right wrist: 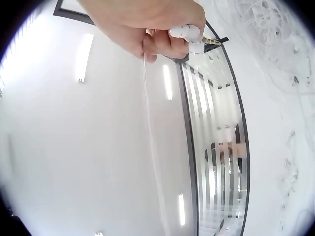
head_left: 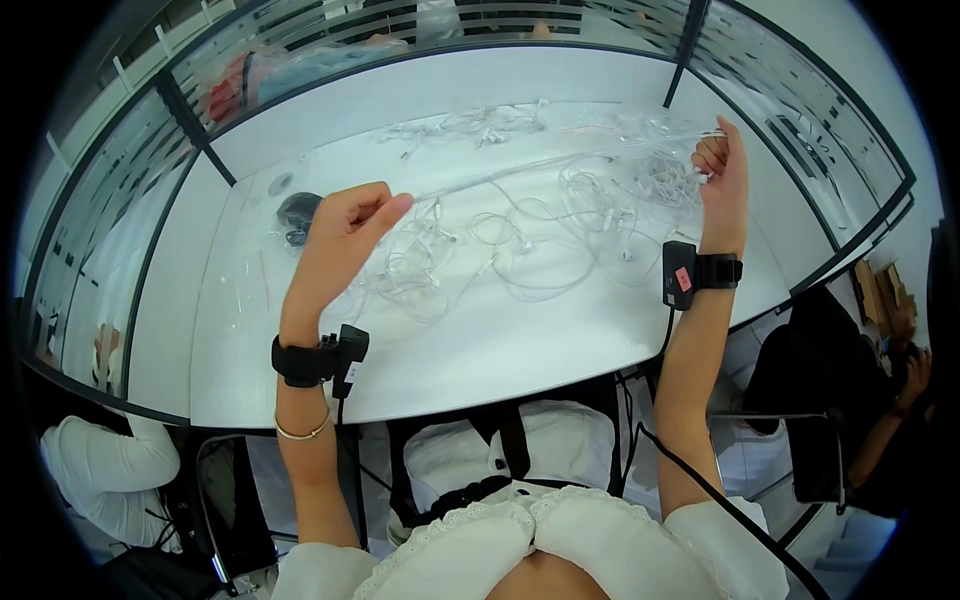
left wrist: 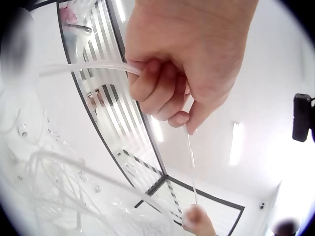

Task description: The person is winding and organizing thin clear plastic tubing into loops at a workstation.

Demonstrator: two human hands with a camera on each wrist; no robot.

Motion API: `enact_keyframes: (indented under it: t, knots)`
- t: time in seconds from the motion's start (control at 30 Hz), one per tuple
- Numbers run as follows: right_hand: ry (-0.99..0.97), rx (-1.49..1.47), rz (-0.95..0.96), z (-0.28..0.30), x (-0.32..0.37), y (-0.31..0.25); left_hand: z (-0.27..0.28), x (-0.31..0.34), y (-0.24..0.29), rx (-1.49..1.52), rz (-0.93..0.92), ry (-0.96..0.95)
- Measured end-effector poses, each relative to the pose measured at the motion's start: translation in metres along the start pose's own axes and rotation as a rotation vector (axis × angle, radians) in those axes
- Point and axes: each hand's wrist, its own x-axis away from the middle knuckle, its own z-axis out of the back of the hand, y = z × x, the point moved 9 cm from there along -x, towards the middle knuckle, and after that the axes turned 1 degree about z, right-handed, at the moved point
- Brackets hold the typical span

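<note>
A white earphone cable (head_left: 520, 168) is stretched taut above the table between my two hands. My left hand (head_left: 345, 230) pinches one end of it between thumb and curled fingers, left of the middle. In the left wrist view, a loose length of cable (left wrist: 108, 65) also comes out of that fist. Farther off, at the right side, my right hand (head_left: 725, 175) grips the other end with fingers curled. Beside its fingers in the right wrist view stick out a white earbud (right wrist: 185, 32) and a gold-tipped plug (right wrist: 211, 41).
Tangled white earphones (head_left: 540, 250) lie across the white table (head_left: 540, 345). More cables (head_left: 480, 125) are at the back, with clear plastic bags at the right. A dark bundle (head_left: 298, 218) sits at the left. Low partitions (head_left: 440, 75) border the table; people sit on both sides.
</note>
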Motion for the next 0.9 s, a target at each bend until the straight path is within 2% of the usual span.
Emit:
enact_keyframes:
  t: [0.17, 0.37, 0.57, 0.67, 0.9]
  knots:
    - [-0.027, -0.167, -0.079, 0.022, -0.013, 0.001, 0.027, -0.002, -0.014, 0.026, 0.021, 0.04]
    - [-0.13, -0.269, -0.138, 0.028, -0.02, 0.004, 0.031, -0.002, -0.019, -0.133, 0.066, 0.068]
    - [-0.247, -0.29, -0.155, 0.018, -0.019, 0.004, 0.03, -0.004, -0.028, -0.084, 0.088, 0.036]
    - [-0.253, -0.264, -0.149, 0.017, -0.019, 0.004, 0.027, 0.0, -0.028, 0.022, 0.272, 0.022]
    - [-0.311, -0.291, -0.17, 0.01, -0.017, 0.005, 0.018, 0.003, -0.039, 0.619, 0.371, -0.157]
